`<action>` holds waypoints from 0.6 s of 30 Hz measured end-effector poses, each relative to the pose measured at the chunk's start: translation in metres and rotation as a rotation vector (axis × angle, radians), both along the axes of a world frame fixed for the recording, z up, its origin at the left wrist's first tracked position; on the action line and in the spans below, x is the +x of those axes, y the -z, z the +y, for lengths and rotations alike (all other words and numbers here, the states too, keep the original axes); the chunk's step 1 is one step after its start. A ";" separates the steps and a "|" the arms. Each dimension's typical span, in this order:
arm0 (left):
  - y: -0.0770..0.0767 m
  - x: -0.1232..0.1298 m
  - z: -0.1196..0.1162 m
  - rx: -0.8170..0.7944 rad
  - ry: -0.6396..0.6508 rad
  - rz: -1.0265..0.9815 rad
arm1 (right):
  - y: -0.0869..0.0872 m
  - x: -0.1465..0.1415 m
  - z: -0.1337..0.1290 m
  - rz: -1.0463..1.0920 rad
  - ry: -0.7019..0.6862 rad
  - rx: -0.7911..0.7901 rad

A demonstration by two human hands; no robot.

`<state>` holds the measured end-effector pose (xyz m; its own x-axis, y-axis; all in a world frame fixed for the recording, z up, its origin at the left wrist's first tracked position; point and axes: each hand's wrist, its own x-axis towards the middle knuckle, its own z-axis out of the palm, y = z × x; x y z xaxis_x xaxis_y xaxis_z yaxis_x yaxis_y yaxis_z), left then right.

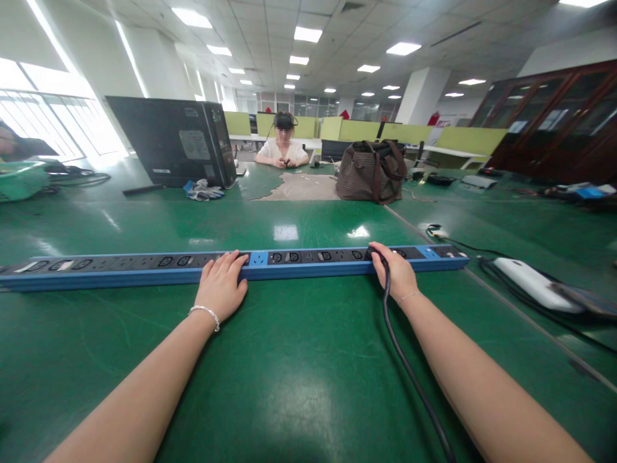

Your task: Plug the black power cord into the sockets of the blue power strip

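Observation:
A long blue and black power strip (pixel 308 270) lies across the green table, its row of sockets facing up. My left hand (pixel 223 283) rests on it left of the light blue socket, fingers stretched over the top and thumb apart. Farther right, my right hand (pixel 396 273) is closed around a black plug (pixel 372 251) at one of the sockets. How deep the plug sits cannot be made out behind the fingers. From it a thick black cord (pixel 403 357) hangs toward me and runs along my right forearm out of view.
A black computer case (pixel 168 141) and grey-blue gloves (pixel 205 190) are at the far left, a brown bag (pixel 371 172) beyond the strip. On the right lie a white device (pixel 533 283) and dark cables. A person (pixel 283 151) sits across the green table (pixel 289 399).

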<state>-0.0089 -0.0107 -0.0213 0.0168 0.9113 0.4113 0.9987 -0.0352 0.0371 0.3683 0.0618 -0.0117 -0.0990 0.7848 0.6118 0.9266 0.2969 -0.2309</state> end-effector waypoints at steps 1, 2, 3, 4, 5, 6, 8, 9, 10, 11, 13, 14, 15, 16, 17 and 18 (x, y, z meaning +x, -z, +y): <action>0.000 0.000 0.000 0.000 0.000 -0.001 | 0.001 -0.001 0.000 0.001 0.011 0.010; 0.000 0.000 0.000 -0.001 -0.001 -0.002 | 0.002 -0.002 -0.001 0.000 0.020 0.012; 0.000 0.000 0.000 -0.002 -0.001 -0.004 | 0.002 -0.003 -0.001 -0.003 0.022 0.009; 0.001 0.000 0.001 -0.002 -0.001 -0.005 | 0.002 -0.003 -0.002 -0.009 0.018 0.002; 0.001 0.000 0.001 -0.001 -0.001 -0.007 | 0.002 -0.003 -0.002 -0.017 0.010 -0.005; 0.001 0.000 0.001 0.001 -0.001 -0.008 | 0.001 -0.002 -0.002 -0.024 0.003 -0.011; 0.001 0.000 0.002 0.004 -0.005 -0.009 | 0.001 -0.001 -0.001 -0.026 -0.002 -0.016; 0.001 0.000 0.002 0.005 -0.007 -0.008 | 0.001 -0.001 -0.001 -0.018 -0.001 -0.013; 0.001 0.000 0.002 0.004 -0.009 -0.007 | 0.002 -0.001 -0.001 -0.002 0.001 -0.004; 0.001 0.000 0.001 0.002 -0.009 -0.005 | 0.003 -0.002 0.000 0.020 0.003 0.008; 0.000 0.001 0.001 -0.002 -0.006 -0.003 | 0.006 -0.003 0.000 0.070 -0.002 0.037; 0.000 0.001 0.001 -0.003 -0.004 -0.004 | 0.007 -0.004 0.001 0.093 -0.007 0.051; 0.000 0.001 0.001 -0.002 -0.002 -0.004 | 0.008 -0.004 0.001 0.110 -0.015 0.062; 0.000 0.000 0.001 -0.001 0.000 -0.004 | 0.009 -0.005 0.001 0.119 -0.024 0.070; 0.000 0.000 0.001 0.001 0.002 -0.004 | 0.009 -0.005 0.002 0.122 -0.032 0.075; 0.001 0.000 0.001 0.003 0.003 -0.004 | 0.010 -0.005 0.002 0.122 -0.038 0.077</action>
